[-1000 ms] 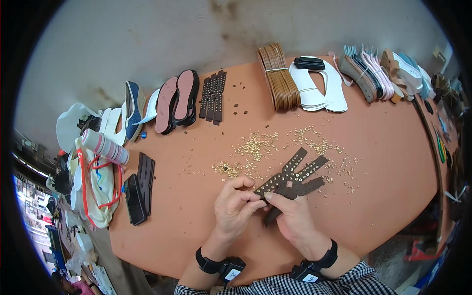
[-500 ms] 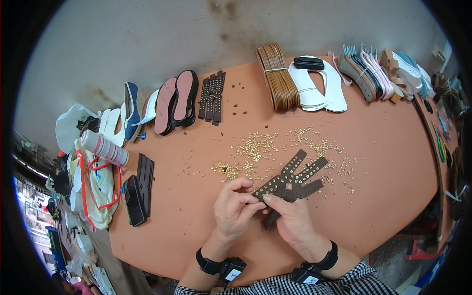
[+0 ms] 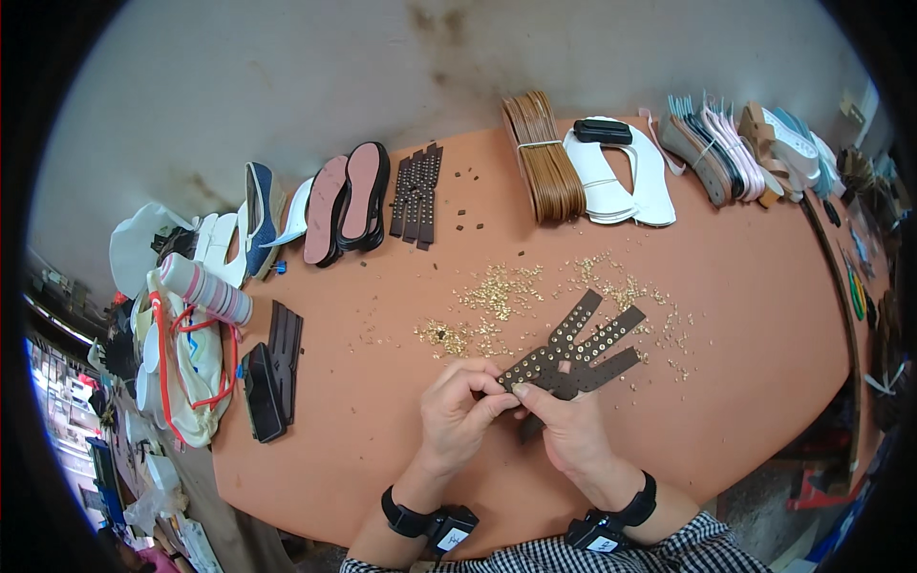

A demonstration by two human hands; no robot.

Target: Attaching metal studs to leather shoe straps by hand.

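Note:
A dark brown shoe upper [image 3: 551,368] made of crossing straps, dotted with gold eyelets, is held above the table. My right hand [image 3: 571,420] grips its near part, the thumb lying on top. With fingertips pinched together, my left hand [image 3: 464,411] is closed on the end of the upper's left strap. Whether a loose eyelet sits between those fingers is hidden. Gold eyelets [image 3: 503,291] lie scattered in heaps just beyond my hands. Farther back rests a stack of similar studded brown uppers [image 3: 416,196].
Dark plain straps [image 3: 285,358] lie at left beside a black phone-like slab [image 3: 262,392]. Pink-topped soles [image 3: 363,196], a bundle of brown strips [image 3: 544,158] and white cutouts [image 3: 650,181] line the table's back. Bundled wedge soles [image 3: 707,153] stand at back right; a striped roll [image 3: 205,289] leans left.
The fingers of my left hand have closed in tighter on the strap end. The whole view has shifted slightly; my right hand keeps its grip on the upper.

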